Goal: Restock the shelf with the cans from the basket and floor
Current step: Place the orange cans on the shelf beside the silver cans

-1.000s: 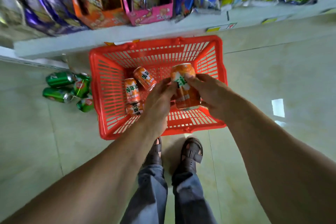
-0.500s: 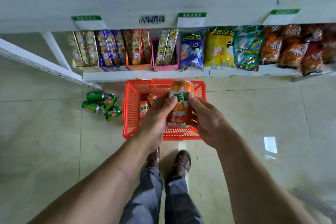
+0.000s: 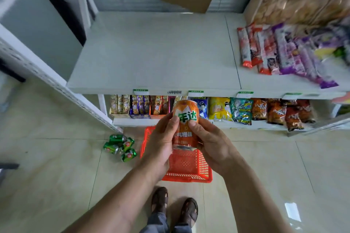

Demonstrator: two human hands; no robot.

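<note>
Between both sets of fingers, an orange can [image 3: 186, 125] is held upright above the red basket [image 3: 189, 168], in front of the shelf edge. The left hand [image 3: 161, 143] is wrapped round the can's left side, thumb pressed on the label; the right hand [image 3: 210, 142] is curled round the right side, thumb likewise laid on the front. Green and white lettering is shown on the label between the two thumbs, and the can's silver base is seen just below the palms. Under the hands, the basket is set on the tiled floor [image 3: 56, 176], its contents hidden by the can and wrists. Left of the left fingers, four green cans [image 3: 120, 146] are left lying on their sides in a tight cluster on the floor, just beside the basket. Beyond the fingertips, a pale shelf [image 3: 155, 53] is seen, with snack packets [image 3: 280, 53] stacked on its right part. Behind the can, on the lower shelf, rows of boxed and bagged snacks [image 3: 236, 109] are lined up. Nearest the camera, two sandalled feet [image 3: 174, 206] are planted behind the basket.
</note>
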